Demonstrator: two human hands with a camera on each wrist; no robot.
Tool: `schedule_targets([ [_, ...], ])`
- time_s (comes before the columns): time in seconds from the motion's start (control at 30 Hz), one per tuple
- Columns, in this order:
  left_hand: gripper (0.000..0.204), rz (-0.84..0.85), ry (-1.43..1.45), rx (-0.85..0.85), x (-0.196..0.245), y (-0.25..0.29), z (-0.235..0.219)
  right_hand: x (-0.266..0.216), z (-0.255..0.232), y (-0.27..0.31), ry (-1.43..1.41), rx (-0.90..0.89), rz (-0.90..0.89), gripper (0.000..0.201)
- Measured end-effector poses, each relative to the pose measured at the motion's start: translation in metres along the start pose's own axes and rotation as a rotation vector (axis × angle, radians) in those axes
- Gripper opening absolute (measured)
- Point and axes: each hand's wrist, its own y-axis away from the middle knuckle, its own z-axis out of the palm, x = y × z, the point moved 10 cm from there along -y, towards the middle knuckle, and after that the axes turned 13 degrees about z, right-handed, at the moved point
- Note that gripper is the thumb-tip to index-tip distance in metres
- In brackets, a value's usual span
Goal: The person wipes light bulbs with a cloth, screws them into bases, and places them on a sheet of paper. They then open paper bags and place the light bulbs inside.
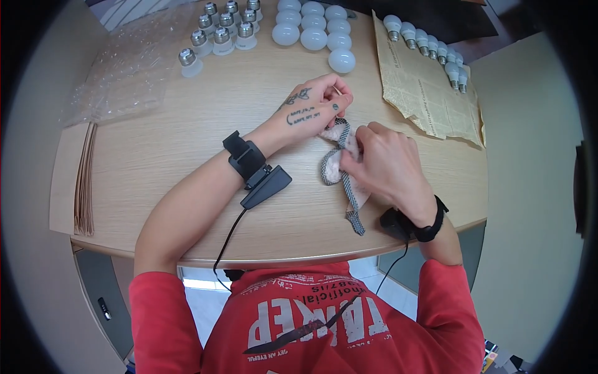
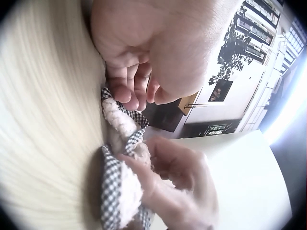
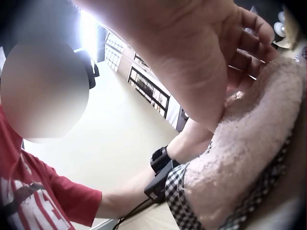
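Note:
A pale pink fluffy cloth (image 1: pixel 334 166) with black-and-white checked edging lies bunched and twisted on the table between the two hands. My left hand (image 1: pixel 314 107) is at its far end with fingers curled; in the left wrist view the fingertips (image 2: pixel 123 94) meet the checked corner. Lower down, my right hand (image 1: pixel 392 159) grips the cloth's middle between thumb and bent fingers. The right wrist view shows the fluffy side (image 3: pixel 249 148) bulging up beside the right palm, its fingers partly hidden behind it. One edged end trails toward the table's front.
White light bulbs (image 1: pixel 313 39) stand in rows at the back, with several clear-based bulbs (image 1: pixel 222 40) left of them. More bulbs (image 1: pixel 422 42) lie on printed brown paper (image 1: pixel 423 100) at right. Bubble wrap (image 1: pixel 134 68) and folded brown paper bags (image 1: pixel 71 181) are at left.

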Motion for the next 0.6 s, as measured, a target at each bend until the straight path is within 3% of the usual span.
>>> schedule_targets([
  [0.07, 0.021, 0.023, -0.023, 0.021, 0.0, 0.0, -0.001, 0.009, -0.002, -0.004, -0.108, -0.045, 0.02, 0.034],
  [0.17, 0.02, 0.208, -0.143, 0.094, 0.012, -0.005, -0.009, 0.029, -0.006, -0.012, -0.386, -0.162, 0.118, 0.03],
  [0.27, 0.029, -0.07, 0.097, 0.064, 0.004, 0.003, -0.003, 0.058, 0.006, -0.02, -0.823, -0.22, 0.19, 0.028],
  [0.37, 0.043, -0.091, 0.289, 0.062, 0.002, 0.004, -0.005, 0.074, 0.008, -0.026, -1.107, -0.184, 0.335, 0.029],
  [0.4, 0.046, -0.067, 0.309, 0.034, 0.005, 0.003, -0.006, 0.075, 0.005, -0.022, -1.165, -0.193, 0.431, 0.031],
  [0.6, 0.057, 0.15, 0.2, -0.011, 0.024, -0.001, -0.003, 0.077, 0.01, -0.027, -1.093, -0.185, 0.44, 0.033],
])
